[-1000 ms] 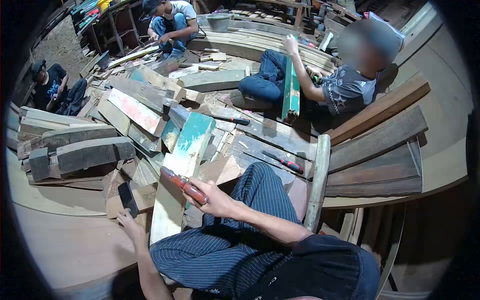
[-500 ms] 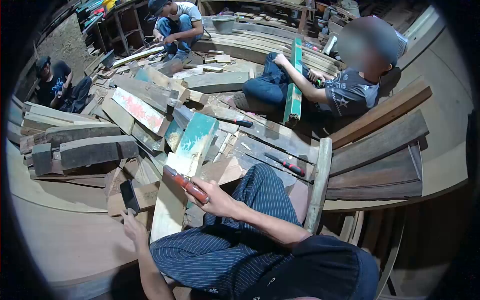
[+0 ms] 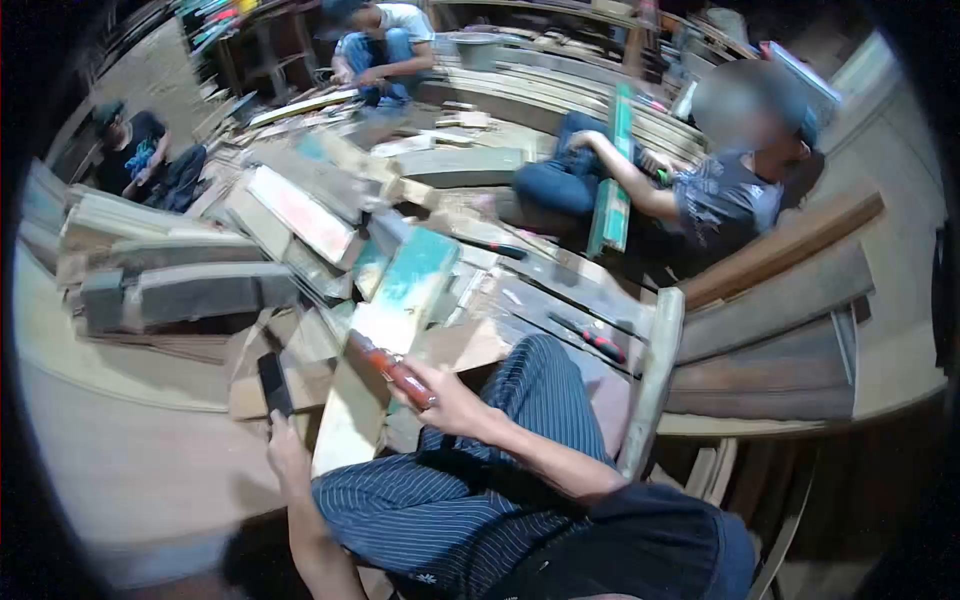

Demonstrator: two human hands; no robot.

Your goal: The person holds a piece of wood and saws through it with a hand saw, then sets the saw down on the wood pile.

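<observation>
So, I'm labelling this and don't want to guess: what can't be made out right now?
Head view, screen of the phone: dark and motion-blurred, so anything on it is unreadable.
Head view, red-brown tool: exact kind unclear; blur smears it and the right hand covers part.
Head view, leftmost co-worker's hands: too small and blurred to show whether they hold anything.

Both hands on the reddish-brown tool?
No, only the right hand grips the reddish-brown tool; the left hand holds a dark phone.
</observation>
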